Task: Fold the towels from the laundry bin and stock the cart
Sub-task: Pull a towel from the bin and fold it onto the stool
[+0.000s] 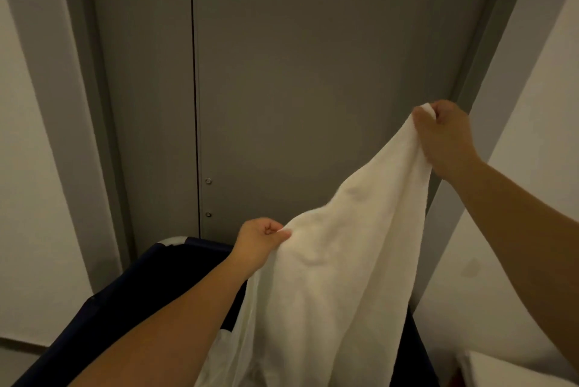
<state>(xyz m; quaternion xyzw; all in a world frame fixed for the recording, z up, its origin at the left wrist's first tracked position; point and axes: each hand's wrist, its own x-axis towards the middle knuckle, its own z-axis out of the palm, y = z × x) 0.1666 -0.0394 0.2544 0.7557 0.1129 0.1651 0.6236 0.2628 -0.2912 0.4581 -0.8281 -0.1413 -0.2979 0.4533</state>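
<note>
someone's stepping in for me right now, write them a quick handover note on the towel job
Left hand: grips the large white terry towel at its upper edge, low over the bin.
Right hand: grips the same edge further along, raised higher.
The towel hangs unfolded between both hands, its lower end dropping towards the dark blue fabric laundry bin.
Done: one towel pulled up.
Left: fold it, stock the cart (not in view), check the bin for more.

Dim, warm, soft wide-angle view
</note>
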